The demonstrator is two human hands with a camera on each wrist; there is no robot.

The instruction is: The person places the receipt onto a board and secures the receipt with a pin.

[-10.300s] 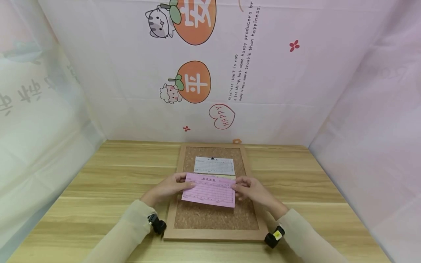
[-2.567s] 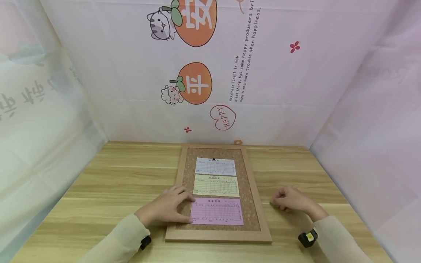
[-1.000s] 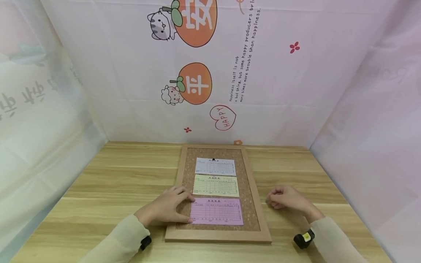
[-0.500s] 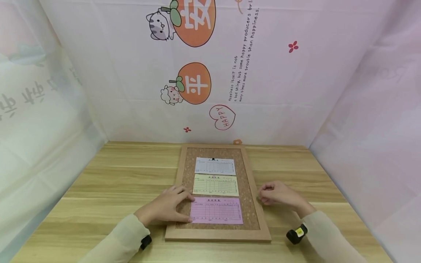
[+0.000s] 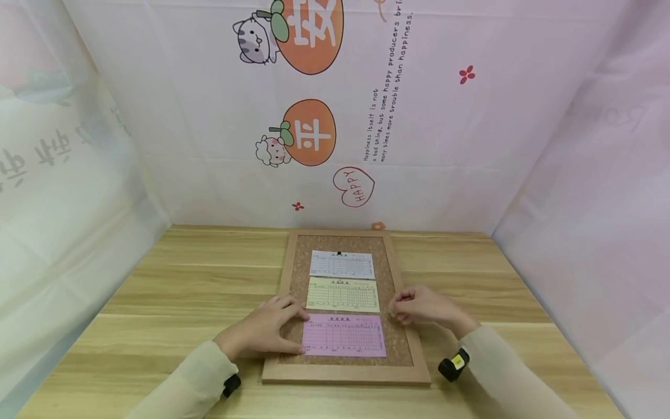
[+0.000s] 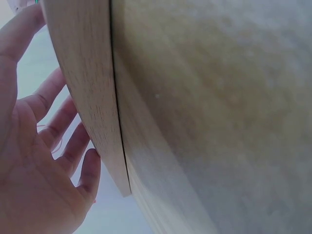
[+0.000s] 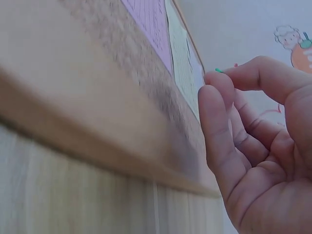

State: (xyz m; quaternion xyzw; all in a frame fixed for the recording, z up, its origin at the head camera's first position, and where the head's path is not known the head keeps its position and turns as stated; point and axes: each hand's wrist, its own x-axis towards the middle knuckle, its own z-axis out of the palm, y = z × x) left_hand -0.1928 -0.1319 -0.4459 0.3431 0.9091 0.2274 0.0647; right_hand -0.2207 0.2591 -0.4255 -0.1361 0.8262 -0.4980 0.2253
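A pink form (image 5: 344,336) lies on the lower part of the cork board (image 5: 293,356). My left hand (image 5: 264,327) rests at its left edge, thumb at the lower corner and index finger at the upper one, fingers spread. Above the board's right side, my right hand (image 5: 426,306) pinches a small green pushpin (image 7: 219,70), mostly hidden by the thumb and fingertip. Higher up the board are a yellow form (image 5: 342,295) with a pink pin (image 5: 340,281) at its top and a white form (image 5: 342,266) with a black pin (image 5: 339,253).
The board's wooden frame (image 5: 345,375) lies flat on a wood-grain table (image 5: 209,256). Printed white cloth (image 5: 434,128) hangs behind the table and along both sides.
The pink form, earlier held up by both hands, now lies below the yellow one. Over the last second my right hand has moved left from the table to over the board; my left has stayed still.
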